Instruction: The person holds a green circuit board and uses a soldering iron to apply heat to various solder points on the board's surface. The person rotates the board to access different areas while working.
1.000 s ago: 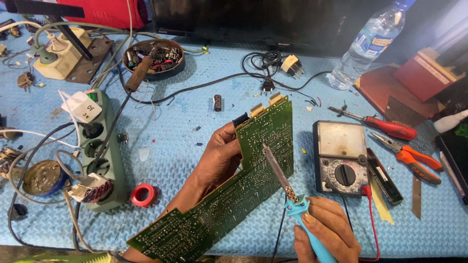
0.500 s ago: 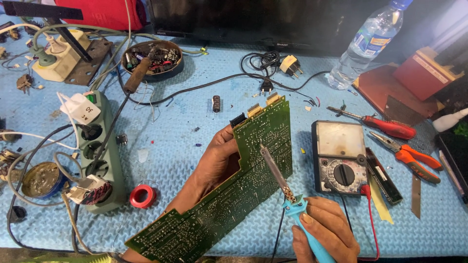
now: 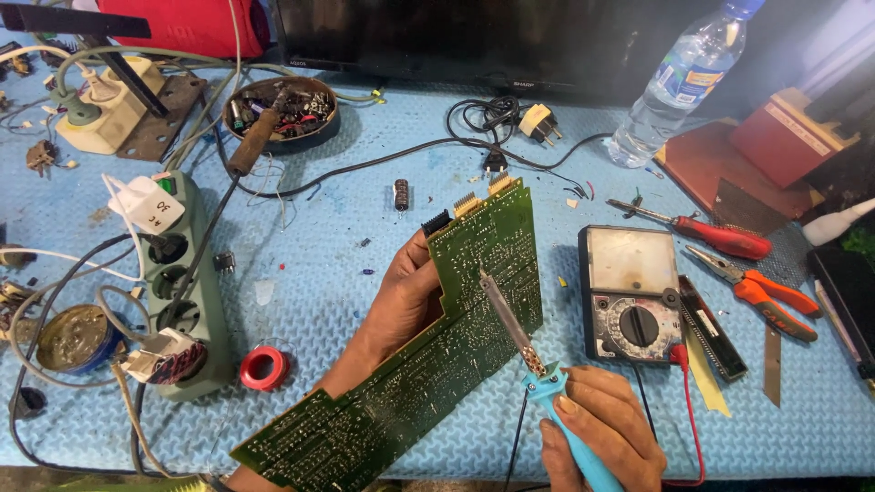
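far left: green power strip point(image 3: 187, 301), long axis running near-to-far, white adapter plugged at its far end, cables trailing over the blue textured mat point(image 3: 346, 228). open round tin point(image 3: 75, 339) just left of it; red tape roll point(image 3: 264, 368) just right of its near end. round dish of small parts point(image 3: 284, 111) at the far side.

left hand point(image 3: 401, 305) grasps the green circuit board point(image 3: 428, 355) from behind, thumb wrapped over its stepped left edge. board is long, flat, solder side toward the camera, tilted up off the mat; long axis diagonal, near-left corner low, far-right end high with gold edge connectors on top.

right hand point(image 3: 602, 437) clenched around the blue plastic handle of the soldering iron point(image 3: 529, 355). metal shaft points up and left, tip touching the board's upper section.

right of board: analog multimeter point(image 3: 629, 293), flat, dial near, red lead attached. further right: red-handled screwdriver point(image 3: 706, 232), orange-handled pliers point(image 3: 756, 292). clear plastic water bottle point(image 3: 679, 87) lies tilted at far right.
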